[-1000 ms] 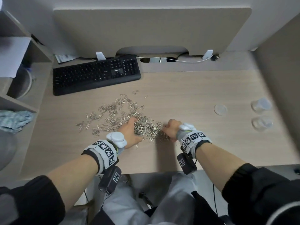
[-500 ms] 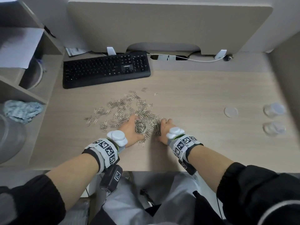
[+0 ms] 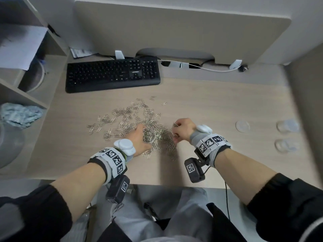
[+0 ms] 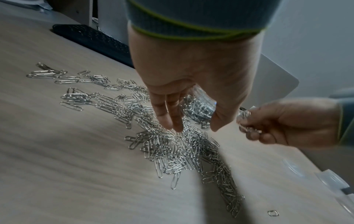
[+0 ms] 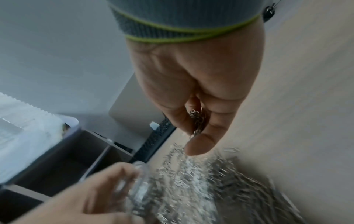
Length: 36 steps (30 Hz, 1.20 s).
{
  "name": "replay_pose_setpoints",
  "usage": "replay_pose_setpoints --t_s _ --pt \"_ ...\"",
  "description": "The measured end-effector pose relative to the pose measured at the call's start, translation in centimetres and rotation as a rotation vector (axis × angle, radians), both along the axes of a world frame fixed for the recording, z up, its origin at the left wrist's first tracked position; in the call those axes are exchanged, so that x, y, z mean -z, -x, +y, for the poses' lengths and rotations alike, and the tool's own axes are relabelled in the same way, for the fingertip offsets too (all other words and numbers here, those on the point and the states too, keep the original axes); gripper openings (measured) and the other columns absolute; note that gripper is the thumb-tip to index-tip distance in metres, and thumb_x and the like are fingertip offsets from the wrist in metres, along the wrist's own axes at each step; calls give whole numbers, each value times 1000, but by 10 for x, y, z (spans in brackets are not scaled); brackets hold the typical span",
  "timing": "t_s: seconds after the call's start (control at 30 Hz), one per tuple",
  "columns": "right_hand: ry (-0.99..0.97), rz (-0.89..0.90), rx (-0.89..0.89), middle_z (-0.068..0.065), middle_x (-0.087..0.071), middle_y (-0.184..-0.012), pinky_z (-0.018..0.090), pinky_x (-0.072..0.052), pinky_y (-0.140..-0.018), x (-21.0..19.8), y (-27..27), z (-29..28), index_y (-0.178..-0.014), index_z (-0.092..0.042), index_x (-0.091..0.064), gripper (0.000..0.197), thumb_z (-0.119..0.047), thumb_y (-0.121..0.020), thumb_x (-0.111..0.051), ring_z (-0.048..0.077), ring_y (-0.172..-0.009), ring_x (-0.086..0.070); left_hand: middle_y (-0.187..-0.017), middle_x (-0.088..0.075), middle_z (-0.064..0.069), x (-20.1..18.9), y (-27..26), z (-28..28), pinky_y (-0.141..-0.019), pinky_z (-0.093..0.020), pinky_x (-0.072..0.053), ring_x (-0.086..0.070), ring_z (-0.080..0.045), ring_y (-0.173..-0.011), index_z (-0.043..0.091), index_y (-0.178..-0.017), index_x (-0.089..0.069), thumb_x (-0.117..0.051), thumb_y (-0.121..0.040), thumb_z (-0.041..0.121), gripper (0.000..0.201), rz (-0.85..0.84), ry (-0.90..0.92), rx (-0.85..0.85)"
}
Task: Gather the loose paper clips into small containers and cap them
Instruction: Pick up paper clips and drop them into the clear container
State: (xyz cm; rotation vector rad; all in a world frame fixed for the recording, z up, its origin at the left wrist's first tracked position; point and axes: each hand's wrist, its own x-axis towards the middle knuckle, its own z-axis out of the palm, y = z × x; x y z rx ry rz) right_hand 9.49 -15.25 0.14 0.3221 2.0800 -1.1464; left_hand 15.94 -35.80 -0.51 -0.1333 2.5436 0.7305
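- Shelf unit (image 3: pixel 26 95) along the desk's left edge; crumpled blue-grey cloth (image 3: pixel 19 115) lies in its lower bay.
- Black keyboard (image 3: pixel 111 74) at the desk's (image 3: pixel 218 105) rear left, just in front of the grey divider panel (image 3: pixel 174 30).
- Loose paper clips (image 3: pixel 125 117) spread over the desk's middle, thinning toward the left, densest in a heap between the two hands near the front edge.
- Left hand (image 3: pixel 139 138) curled round a small clear container (image 3: pixel 149 136), mouth up, already well filled with clips. It sits in the heap; left wrist view shows the fingertips (image 4: pixel 172 121) down among the clips.
- Right hand (image 3: pixel 183 131) just right of the container, raised off the desk, fingers closed on a pinch of clips (image 5: pixel 197 121). Right wrist view is blurred; a few clips look to be falling from it, can't be sure.
- Clear round lid (image 3: pixel 242 126) flat on the desk, right of centre, apart from the hands.
- Two more clear containers (image 3: pixel 286 126) near the desk's right edge, one behind the other. Blurred; can't tell if capped.
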Motion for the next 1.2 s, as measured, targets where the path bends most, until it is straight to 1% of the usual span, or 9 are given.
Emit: replay_pose_setpoints --t_s 0.13,0.23,0.3,0.4,0.47,0.6,0.77,1.03,1.2 --pt "182 83 55 17 -55 -66 33 -55 -43 -24 13 -8 -78 -2 -55 15 8 -89 -55 28 -46 -62 -71 -56 0 -7 10 18 -52 -29 -42 -57 -20 -61 18 -133 -35 -76 -76 34 72 -27 2 0" --pt "203 148 5 15 -55 -64 46 -59 -53 -37 19 -10 -76 -5 -54 18 8 -88 -55 30 -49 -62 -75 -57 0 -13 18 32 -50 -27 -36 -54 -16 -62 18 -132 -34 -76 -77 36 71 -11 -6 -3" --pt "159 180 -64 14 -58 -63 52 -59 -61 -42 22 -11 -76 -8 -55 18 6 -87 -56 31 -50 -64 -93 -64 -4 -14 26 41 -56 -27 -38 -57 -18 -70 20 -133 -34 -78 -75 36 74 -13 -56 -28" --pt "58 277 -201 14 -65 -71 37 -57 -54 -48 20 -14 -83 -8 -61 8 -2 -89 -61 28 -53 -68 -111 -65 -9 -15 31 46 -67 -30 -47 -62 -26 -87 20 -136 -34 -79 -70 38 82 -8 -90 -38" --pt "1 334 -283 14 -69 -79 29 -53 -51 -52 20 -15 -90 -6 -66 5 -7 -89 -62 28 -60 -71 -109 -66 -9 -16 33 48 -71 -34 -53 -64 -28 -89 18 -132 -37 -80 -68 34 79 -5 -105 -43" --pt "-37 360 -345 11 -71 -84 41 -59 -74 -55 23 -21 -93 -12 -71 11 -9 -84 -64 31 -78 -72 -93 -64 -5 -18 38 43 -56 -29 -44 -62 -25 -77 16 -122 -40 -81 -71 30 67 -13 -127 -37" --pt "-35 404 -400 12 -73 -92 42 -55 -82 -57 21 -28 -95 -11 -74 15 -10 -85 -63 31 -87 -68 -94 -63 -6 -17 43 36 -54 -28 -37 -59 -25 -75 14 -121 -39 -80 -73 29 65 10 -132 -31" --pt "169 273 -230 24 -72 -84 40 -61 -63 -60 26 -39 -81 -13 -63 23 1 -93 -50 36 -68 -70 -102 -63 -3 -14 43 25 -62 -28 -44 -62 -22 -80 15 -126 -36 -80 -72 33 72 6 -150 -44" --pt "170 244 -102 10 -67 -71 30 -54 -50 -43 43 -32 -78 -12 -62 25 3 -92 -48 24 -54 -64 -109 -61 -5 -15 40 12 -75 -31 -49 -60 -24 -91 18 -134 -36 -79 -75 36 76 19 -111 -74"
